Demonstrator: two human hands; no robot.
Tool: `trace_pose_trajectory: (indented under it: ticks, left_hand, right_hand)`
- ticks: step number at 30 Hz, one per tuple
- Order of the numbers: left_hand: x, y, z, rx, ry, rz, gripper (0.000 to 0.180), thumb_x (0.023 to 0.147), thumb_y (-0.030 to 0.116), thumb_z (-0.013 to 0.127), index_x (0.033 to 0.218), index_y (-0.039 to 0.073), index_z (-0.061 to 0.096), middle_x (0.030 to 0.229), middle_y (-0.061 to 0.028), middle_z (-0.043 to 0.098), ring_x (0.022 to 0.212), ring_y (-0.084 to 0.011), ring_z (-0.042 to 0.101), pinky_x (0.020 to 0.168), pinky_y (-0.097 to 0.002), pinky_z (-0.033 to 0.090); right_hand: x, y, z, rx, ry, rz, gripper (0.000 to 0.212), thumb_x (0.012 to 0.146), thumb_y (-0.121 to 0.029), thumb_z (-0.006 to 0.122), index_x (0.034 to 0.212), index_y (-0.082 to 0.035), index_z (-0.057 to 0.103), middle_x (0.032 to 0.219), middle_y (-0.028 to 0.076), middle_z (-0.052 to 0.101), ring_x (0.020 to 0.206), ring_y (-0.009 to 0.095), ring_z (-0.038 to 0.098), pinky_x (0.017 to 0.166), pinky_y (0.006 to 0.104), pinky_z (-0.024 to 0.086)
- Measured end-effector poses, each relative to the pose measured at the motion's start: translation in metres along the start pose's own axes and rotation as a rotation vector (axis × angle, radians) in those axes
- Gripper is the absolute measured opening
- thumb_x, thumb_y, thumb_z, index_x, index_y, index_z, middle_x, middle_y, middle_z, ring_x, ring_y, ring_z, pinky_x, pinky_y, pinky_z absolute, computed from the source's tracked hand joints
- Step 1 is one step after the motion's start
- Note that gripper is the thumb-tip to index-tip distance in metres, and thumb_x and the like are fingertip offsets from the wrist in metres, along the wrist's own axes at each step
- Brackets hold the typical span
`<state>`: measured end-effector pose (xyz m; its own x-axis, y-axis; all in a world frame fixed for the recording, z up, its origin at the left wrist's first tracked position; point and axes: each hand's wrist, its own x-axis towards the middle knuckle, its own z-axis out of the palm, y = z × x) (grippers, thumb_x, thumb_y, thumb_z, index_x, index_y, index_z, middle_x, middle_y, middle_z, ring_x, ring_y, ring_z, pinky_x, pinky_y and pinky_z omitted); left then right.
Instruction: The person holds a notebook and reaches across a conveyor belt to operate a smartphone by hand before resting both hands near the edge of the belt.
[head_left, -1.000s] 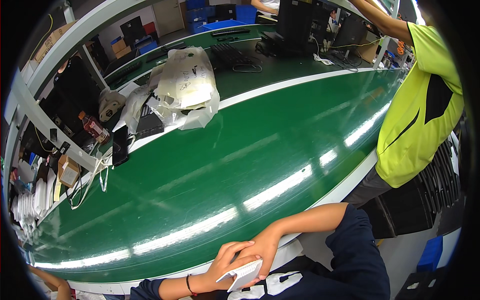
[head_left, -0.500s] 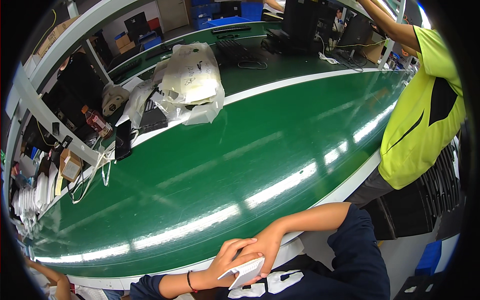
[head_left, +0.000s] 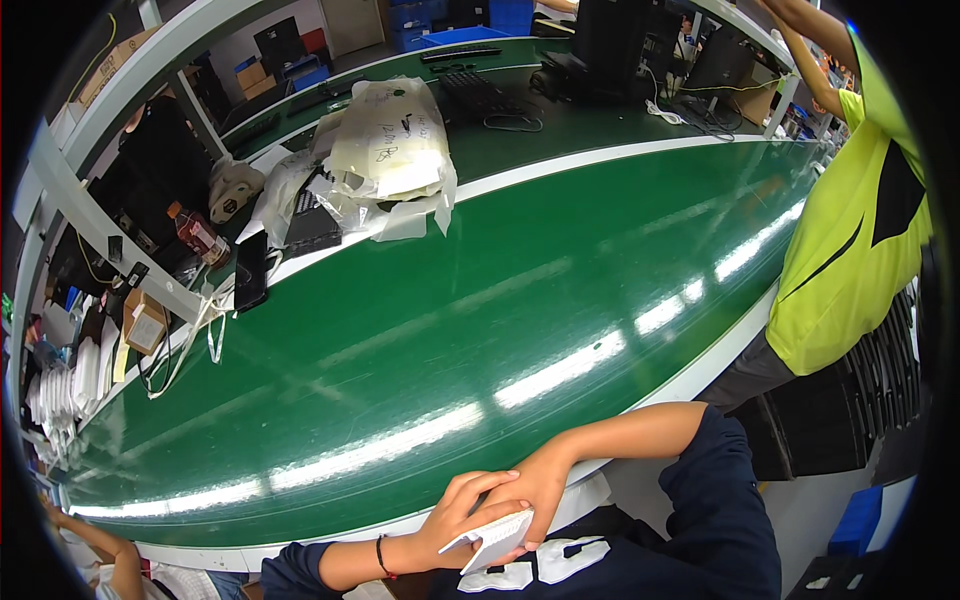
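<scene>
My left hand, with a dark band at the wrist, is closed with its fingers laid over my right hand. Between the hands, close to my body, a small folded white card-like piece is held at a tilt; its exact kind is not clear. My right hand is closed too, its wrist bent down and a fingertip showing at the piece's lower edge. Most of its fingers are hidden behind the piece and my left hand. Both hands are at the near edge of the green work surface.
Across the surface lie a plastic-wrapped package, a phone and a drink bottle, beside a white metal frame. A person in a yellow-green shirt stands at the right. Another person's arm shows at the lower left.
My hands stay together with the white card-like piece almost still. The person at the right has shifted slightly, with arms raised. The view has tilted a little.
</scene>
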<state>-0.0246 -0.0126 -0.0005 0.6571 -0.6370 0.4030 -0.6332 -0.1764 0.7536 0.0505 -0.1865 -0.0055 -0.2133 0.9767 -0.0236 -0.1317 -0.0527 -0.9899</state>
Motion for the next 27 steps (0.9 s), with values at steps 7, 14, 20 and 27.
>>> trace_pose_trajectory:
  ticks: [7,14,20,27]
  left_hand:
    - [-0.0008,-0.0026,0.0001,0.018,-0.022,0.003,0.049,0.067,0.021,0.076,0.112,0.009,0.063,0.132,-0.0136,0.043,0.112,-0.0269,0.045,0.095,-0.0342,0.035]
    - [0.001,-0.0005,-0.0011,0.01,-0.023,0.002,0.049,0.067,0.019,0.075,0.113,0.009,0.062,0.132,-0.0136,0.042,0.112,-0.027,0.045,0.096,-0.0342,0.035]
    - [-0.0001,-0.0009,0.0,0.007,-0.019,-0.005,0.049,0.067,0.02,0.076,0.112,0.009,0.063,0.131,-0.0133,0.043,0.111,-0.0266,0.045,0.095,-0.034,0.035]
    - [0.0018,0.0004,0.0008,0.005,-0.008,-0.014,0.049,0.066,0.022,0.077,0.111,0.01,0.063,0.13,-0.0129,0.043,0.111,-0.0261,0.045,0.095,-0.0336,0.036]
  right_hand:
    - [0.0001,0.0042,-0.0006,0.025,-0.004,-0.036,0.031,0.076,-0.015,0.067,0.101,-0.003,0.053,0.09,0.005,0.06,0.081,0.016,0.055,0.077,0.0261,0.044]
    - [-0.0001,0.0003,-0.0002,0.007,0.012,-0.029,0.029,0.076,-0.015,0.067,0.098,-0.003,0.054,0.088,0.005,0.061,0.079,0.016,0.055,0.075,0.0259,0.044]
    - [0.0012,0.0002,-0.002,0.034,-0.028,-0.013,0.027,0.076,-0.014,0.067,0.096,-0.002,0.055,0.086,0.006,0.061,0.077,0.016,0.055,0.073,0.0256,0.045]
    - [0.0009,0.0042,-0.0025,0.045,-0.061,-0.011,0.035,0.076,-0.013,0.068,0.104,0.0,0.053,0.09,0.009,0.06,0.078,0.018,0.054,0.075,0.0269,0.045]
